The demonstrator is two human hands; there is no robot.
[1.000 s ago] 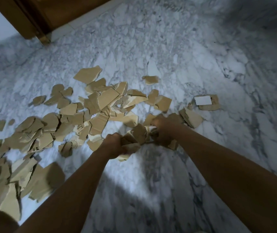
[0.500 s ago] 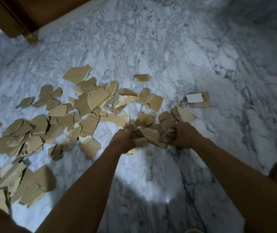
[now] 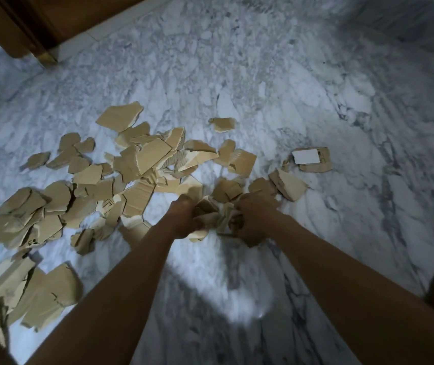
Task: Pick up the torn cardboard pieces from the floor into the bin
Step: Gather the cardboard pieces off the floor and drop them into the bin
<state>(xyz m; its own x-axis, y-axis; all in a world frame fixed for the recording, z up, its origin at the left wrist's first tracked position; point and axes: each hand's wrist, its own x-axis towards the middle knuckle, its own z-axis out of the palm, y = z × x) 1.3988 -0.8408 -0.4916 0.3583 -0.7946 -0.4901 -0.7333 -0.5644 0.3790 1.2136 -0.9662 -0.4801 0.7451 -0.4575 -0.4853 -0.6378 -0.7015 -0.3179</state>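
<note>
The marble floor (image 3: pixel 342 88) lay bare across its right side and far stretch, open to a reach as far as the brown wooden structure (image 3: pixel 36 30) at the far left corner. A bare strip also ran close in, between the two forearms. Torn cardboard pieces (image 3: pixel 136 164) crowded the left half in an overlapping scatter, heaped into a pile (image 3: pixel 26 291) toward the near left. One small scrap (image 3: pixel 222 124) lay alone beyond the scatter, and a labelled piece (image 3: pixel 312 159) sat apart on the right. The left grip (image 3: pixel 184 219) and right grip (image 3: pixel 252 219) clutched a bunch (image 3: pixel 214 213) at the scatter's near side.
</note>
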